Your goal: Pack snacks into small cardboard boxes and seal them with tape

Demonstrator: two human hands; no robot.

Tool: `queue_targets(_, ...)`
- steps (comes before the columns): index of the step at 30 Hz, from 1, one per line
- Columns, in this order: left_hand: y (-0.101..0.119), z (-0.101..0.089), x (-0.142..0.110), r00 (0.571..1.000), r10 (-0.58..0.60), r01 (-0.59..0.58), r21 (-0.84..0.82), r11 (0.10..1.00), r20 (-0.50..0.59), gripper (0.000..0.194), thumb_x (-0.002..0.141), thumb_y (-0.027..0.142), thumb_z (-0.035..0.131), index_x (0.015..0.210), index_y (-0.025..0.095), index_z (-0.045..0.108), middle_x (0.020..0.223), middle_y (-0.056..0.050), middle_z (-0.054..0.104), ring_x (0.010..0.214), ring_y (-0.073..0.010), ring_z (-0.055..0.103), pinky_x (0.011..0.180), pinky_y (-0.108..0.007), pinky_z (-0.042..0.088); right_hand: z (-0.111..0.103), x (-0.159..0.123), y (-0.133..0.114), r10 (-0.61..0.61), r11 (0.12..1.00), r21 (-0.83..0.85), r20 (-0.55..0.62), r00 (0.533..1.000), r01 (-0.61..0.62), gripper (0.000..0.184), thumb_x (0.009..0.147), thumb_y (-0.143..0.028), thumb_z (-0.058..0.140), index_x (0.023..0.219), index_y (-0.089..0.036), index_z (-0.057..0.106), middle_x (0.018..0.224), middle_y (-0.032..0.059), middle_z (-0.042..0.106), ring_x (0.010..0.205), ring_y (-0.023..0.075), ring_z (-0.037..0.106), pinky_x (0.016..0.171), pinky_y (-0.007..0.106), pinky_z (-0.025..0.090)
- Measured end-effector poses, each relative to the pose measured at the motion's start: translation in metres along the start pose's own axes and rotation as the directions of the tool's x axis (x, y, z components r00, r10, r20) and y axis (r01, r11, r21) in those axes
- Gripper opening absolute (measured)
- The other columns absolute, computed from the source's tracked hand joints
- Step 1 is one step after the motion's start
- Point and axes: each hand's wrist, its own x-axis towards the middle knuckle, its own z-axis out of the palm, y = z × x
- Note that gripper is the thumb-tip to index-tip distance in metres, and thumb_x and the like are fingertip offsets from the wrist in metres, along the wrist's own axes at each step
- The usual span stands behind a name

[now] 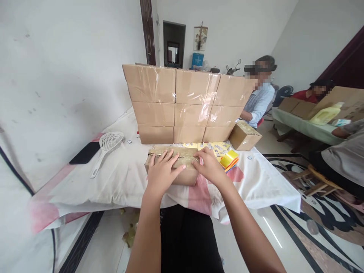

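Observation:
A small brown cardboard box lies on the white cloth of the table right in front of me. My left hand rests flat on its top with the fingers spread, pressing the flaps down. My right hand lies on the right end of the same top, fingers curled slightly against the taped seam. A roll of yellow tape sits just right of my right hand.
A wall of taped cardboard boxes stands stacked behind the small box. One open box sits at its right. A white slotted scoop and a black phone lie at the left. Other people sit at the right by another table.

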Motion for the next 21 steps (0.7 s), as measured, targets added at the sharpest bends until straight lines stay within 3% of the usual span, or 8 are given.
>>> queue_targets(4, -0.001, 0.002, -0.001, 0.999, 0.015, -0.015, -0.003, 1.0, -0.043, 0.047, 0.096, 0.059, 0.05, 0.137, 0.038, 0.061, 0.157, -0.002, 0.047, 0.147, -0.029, 0.041, 0.123, -0.061, 0.02, -0.005, 0.002, -0.015, 0.034, 0.997, -0.075, 0.027, 0.999, -0.032, 0.007, 0.09, -0.018, 0.062, 0.087, -0.017, 0.068, 0.094, 0.0065, 0.062, 0.091, 0.0214, 0.06, 0.084, 0.033, 0.046)
queue_targets(9, 0.0, 0.003, -0.002, 0.999, 0.008, -0.008, -0.002, 1.0, -0.049, 0.046, 0.097, 0.058, 0.051, 0.136, 0.037, 0.062, 0.156, -0.002, 0.049, 0.147, -0.0292, 0.042, 0.123, -0.063, 0.019, -0.007, -0.002, -0.027, 0.229, 0.946, -0.222, -0.058, 0.972, -0.236, 0.011, 0.092, -0.024, 0.057, 0.093, -0.019, 0.067, 0.097, 0.006, 0.068, 0.088, 0.0219, 0.064, 0.069, 0.03, 0.039)
queue_targets(11, 0.0, 0.002, -0.002, 0.999, 0.004, -0.004, -0.002, 1.0, -0.054, 0.046, 0.097, 0.058, 0.05, 0.136, 0.038, 0.062, 0.156, -0.002, 0.049, 0.147, -0.0293, 0.042, 0.123, -0.063, 0.02, -0.012, 0.0, -0.027, 0.267, 0.918, -0.295, -0.041, 0.963, -0.267, 0.012, 0.093, -0.028, 0.056, 0.093, -0.02, 0.065, 0.093, 0.0051, 0.07, 0.085, 0.0224, 0.065, 0.064, 0.029, 0.035)
queue_targets(16, 0.001, 0.002, -0.002, 0.999, 0.009, -0.009, -0.004, 1.0, -0.047, 0.046, 0.097, 0.059, 0.049, 0.137, 0.039, 0.062, 0.156, -0.002, 0.048, 0.147, -0.0304, 0.042, 0.122, -0.063, 0.02, -0.024, 0.012, -0.023, 0.195, 0.898, -0.434, 0.235, 0.952, -0.076, 0.026, 0.099, -0.033, 0.045, 0.086, -0.021, 0.063, 0.081, 0.0049, 0.071, 0.078, 0.0225, 0.066, 0.058, 0.029, 0.029)
queue_targets(21, 0.001, 0.003, -0.003, 0.998, 0.015, -0.015, 0.002, 1.0, -0.063, 0.047, 0.097, 0.058, 0.049, 0.137, 0.037, 0.062, 0.156, -0.003, 0.048, 0.147, -0.0309, 0.042, 0.122, -0.063, 0.02, -0.027, 0.023, -0.029, 0.153, 0.817, -0.574, 0.31, 0.938, 0.056, 0.029, 0.099, -0.027, 0.043, 0.09, -0.017, 0.069, 0.088, 0.0127, 0.074, 0.081, 0.0275, 0.07, 0.06, 0.031, 0.035)
